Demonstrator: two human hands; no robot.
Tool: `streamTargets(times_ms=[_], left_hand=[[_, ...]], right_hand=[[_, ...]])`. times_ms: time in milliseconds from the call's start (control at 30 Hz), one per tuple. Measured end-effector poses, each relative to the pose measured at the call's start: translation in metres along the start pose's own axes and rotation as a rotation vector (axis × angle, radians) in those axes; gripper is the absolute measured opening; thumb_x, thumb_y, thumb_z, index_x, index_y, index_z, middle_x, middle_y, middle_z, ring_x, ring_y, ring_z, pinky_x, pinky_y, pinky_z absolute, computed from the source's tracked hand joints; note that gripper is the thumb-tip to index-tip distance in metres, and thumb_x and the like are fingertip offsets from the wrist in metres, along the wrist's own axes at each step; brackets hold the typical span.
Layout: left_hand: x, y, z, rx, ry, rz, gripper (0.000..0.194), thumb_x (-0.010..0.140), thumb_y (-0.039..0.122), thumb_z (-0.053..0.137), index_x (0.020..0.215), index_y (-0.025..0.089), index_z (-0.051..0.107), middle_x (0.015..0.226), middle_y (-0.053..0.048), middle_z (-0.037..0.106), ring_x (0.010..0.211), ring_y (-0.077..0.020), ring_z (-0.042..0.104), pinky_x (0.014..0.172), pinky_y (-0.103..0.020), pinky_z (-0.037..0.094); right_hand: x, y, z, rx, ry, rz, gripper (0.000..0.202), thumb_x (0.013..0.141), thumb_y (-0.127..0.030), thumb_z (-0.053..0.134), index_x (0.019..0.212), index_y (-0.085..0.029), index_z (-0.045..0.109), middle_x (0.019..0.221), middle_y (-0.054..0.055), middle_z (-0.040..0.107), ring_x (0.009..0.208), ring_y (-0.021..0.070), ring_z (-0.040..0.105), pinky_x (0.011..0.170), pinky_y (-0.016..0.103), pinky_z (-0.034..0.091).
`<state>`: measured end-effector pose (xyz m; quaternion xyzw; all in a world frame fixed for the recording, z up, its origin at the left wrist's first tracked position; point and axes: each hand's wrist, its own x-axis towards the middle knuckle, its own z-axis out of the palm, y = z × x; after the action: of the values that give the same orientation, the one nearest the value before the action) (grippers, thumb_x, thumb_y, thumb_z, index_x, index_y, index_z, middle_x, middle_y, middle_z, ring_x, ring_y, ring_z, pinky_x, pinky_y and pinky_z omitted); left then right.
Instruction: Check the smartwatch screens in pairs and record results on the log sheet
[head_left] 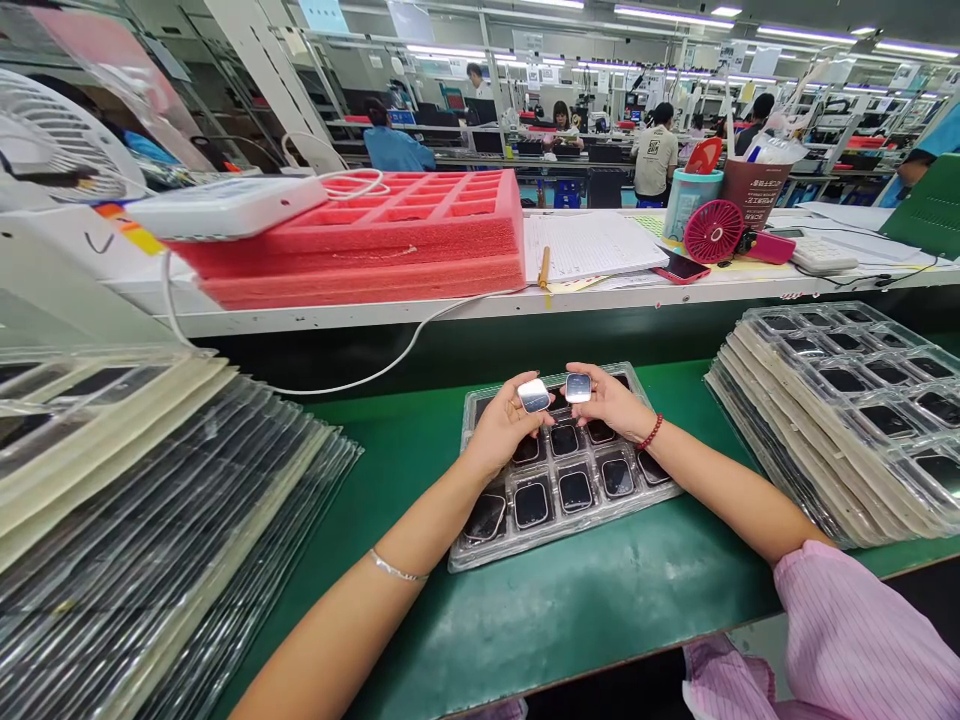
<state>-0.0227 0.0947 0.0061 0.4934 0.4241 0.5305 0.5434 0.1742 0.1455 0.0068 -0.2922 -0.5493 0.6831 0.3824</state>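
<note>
Above a clear plastic tray, both my hands are raised with a small part in each. My left hand pinches a square, round-cornered watch screen whose glossy face reflects light. A second watch screen, the same shape with a pale rim, is between the fingers of my right hand. The two screens are close together but apart. Below them, the tray's pockets hold several dark watch screens, each with a light edge. My hands hide some of the back pockets.
Tall stacks of similar trays stand at left and right on the green mat. A shelf behind carries red foam, papers, a phone and a pink fan. A white cable hangs down. Several people work farther back.
</note>
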Motion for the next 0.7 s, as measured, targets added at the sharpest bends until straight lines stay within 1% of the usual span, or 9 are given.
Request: streamTargets(times_ms=[67,133,200,267,400,500,567,600,700], left_hand=[[0.001,0.003,-0.001,-0.093,-0.007,-0.042,0.068,0.068,0.035,0.083,0.125,0.017,0.052,0.103,-0.010,0.072,0.070,-0.0157,0.070,0.053,-0.021,0.045],[0.004,0.005,-0.004,-0.196,-0.014,-0.112,0.056,0.076,0.050,0.074,0.117,0.015,0.059,0.099,-0.012,0.074,0.069,-0.0173,0.070,0.052,-0.022,0.046],[0.006,0.007,-0.008,-0.267,-0.021,-0.183,0.053,0.085,0.062,0.059,0.107,0.014,0.064,0.094,-0.014,0.075,0.067,-0.0179,0.069,0.049,-0.023,0.046],[0.008,0.009,-0.012,-0.294,-0.027,-0.223,0.057,0.089,0.065,0.048,0.103,0.013,0.067,0.092,-0.015,0.075,0.063,-0.0176,0.067,0.047,-0.024,0.046],[0.009,0.011,-0.015,-0.309,-0.006,-0.239,0.058,0.090,0.065,0.046,0.100,0.012,0.068,0.087,-0.015,0.075,0.057,-0.0162,0.063,0.048,-0.026,0.048],[0.008,0.009,-0.012,-0.323,0.001,-0.221,0.051,0.083,0.061,0.061,0.100,0.013,0.066,0.085,-0.012,0.073,0.057,-0.0140,0.061,0.049,-0.025,0.048],[0.006,0.007,-0.008,-0.271,0.009,-0.170,0.049,0.072,0.047,0.078,0.105,0.016,0.061,0.088,-0.007,0.072,0.060,-0.0121,0.062,0.049,-0.021,0.045],[0.005,0.006,-0.006,-0.223,0.017,-0.138,0.053,0.066,0.037,0.084,0.108,0.017,0.058,0.089,-0.005,0.072,0.062,-0.0116,0.063,0.049,-0.020,0.044],[0.002,0.003,0.000,-0.058,0.033,-0.053,0.061,0.060,0.022,0.084,0.111,0.019,0.051,0.093,-0.002,0.069,0.068,-0.0131,0.066,0.051,-0.019,0.044]], right_hand=[[0.000,-0.005,-0.001,0.087,0.012,0.070,0.059,0.074,-0.010,0.071,0.127,-0.019,0.049,0.100,0.004,0.068,0.064,0.0093,0.066,0.056,0.019,0.058],[0.000,-0.011,-0.002,0.209,-0.016,0.168,0.034,0.092,-0.030,0.060,0.122,-0.015,0.053,0.098,0.008,0.072,0.062,0.0108,0.068,0.054,0.019,0.057],[0.001,-0.017,-0.004,0.333,-0.049,0.275,0.047,0.103,-0.049,0.034,0.115,-0.011,0.057,0.093,0.013,0.074,0.060,0.0127,0.069,0.051,0.020,0.057],[0.003,-0.020,-0.007,0.422,-0.063,0.354,0.066,0.103,-0.057,0.016,0.111,-0.008,0.060,0.087,0.014,0.075,0.058,0.0141,0.069,0.049,0.021,0.056],[0.004,-0.022,-0.011,0.489,-0.068,0.388,0.071,0.102,-0.060,0.013,0.111,-0.008,0.060,0.083,0.014,0.075,0.056,0.0145,0.068,0.048,0.022,0.056],[0.003,-0.020,-0.011,0.460,-0.082,0.357,0.055,0.103,-0.053,0.025,0.111,-0.010,0.059,0.089,0.014,0.075,0.059,0.0135,0.068,0.049,0.020,0.056],[0.002,-0.017,-0.010,0.382,-0.083,0.290,0.027,0.098,-0.035,0.048,0.113,-0.014,0.056,0.097,0.011,0.075,0.064,0.0118,0.070,0.053,0.017,0.057],[0.002,-0.015,-0.008,0.324,-0.075,0.247,0.025,0.091,-0.024,0.058,0.114,-0.015,0.054,0.099,0.009,0.074,0.067,0.0110,0.070,0.055,0.017,0.057],[0.002,-0.007,-0.003,0.118,-0.033,0.107,0.050,0.070,-0.005,0.067,0.116,-0.019,0.052,0.100,0.004,0.072,0.070,0.0105,0.069,0.057,0.017,0.058]])
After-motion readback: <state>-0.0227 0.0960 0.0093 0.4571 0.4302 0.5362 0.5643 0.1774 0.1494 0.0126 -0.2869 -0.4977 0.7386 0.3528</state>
